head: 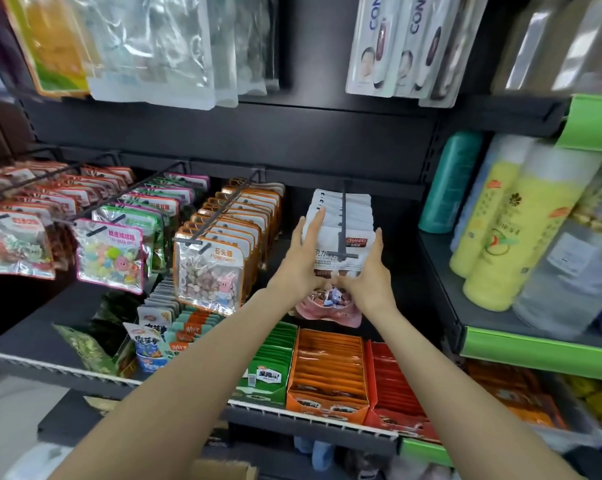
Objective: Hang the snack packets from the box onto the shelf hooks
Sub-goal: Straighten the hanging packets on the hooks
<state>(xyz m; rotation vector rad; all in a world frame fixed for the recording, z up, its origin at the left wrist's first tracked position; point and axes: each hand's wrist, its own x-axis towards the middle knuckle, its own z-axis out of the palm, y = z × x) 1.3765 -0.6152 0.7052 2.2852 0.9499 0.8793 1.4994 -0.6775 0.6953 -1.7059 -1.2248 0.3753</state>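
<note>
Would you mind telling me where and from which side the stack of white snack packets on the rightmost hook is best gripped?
Grip the stack of white snack packets by its two side edges, low down, coming from the front. The black metal hook runs through the top middle, so the sides are free; the left hand and right hand already flank it there.

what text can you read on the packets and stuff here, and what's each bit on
"STONE CANDY", under "石头": front orange-edged packet
"ZIRANPAI", partly hidden by the hook: white packet stack held between left hand and right hand
"克力", cut off: same white packet
"CON", cut off: toothbrush packs
"亲嘴烧", blurry: green packets
Pink-edged packet, yellow bottles, tray snacks: too blurred
</note>
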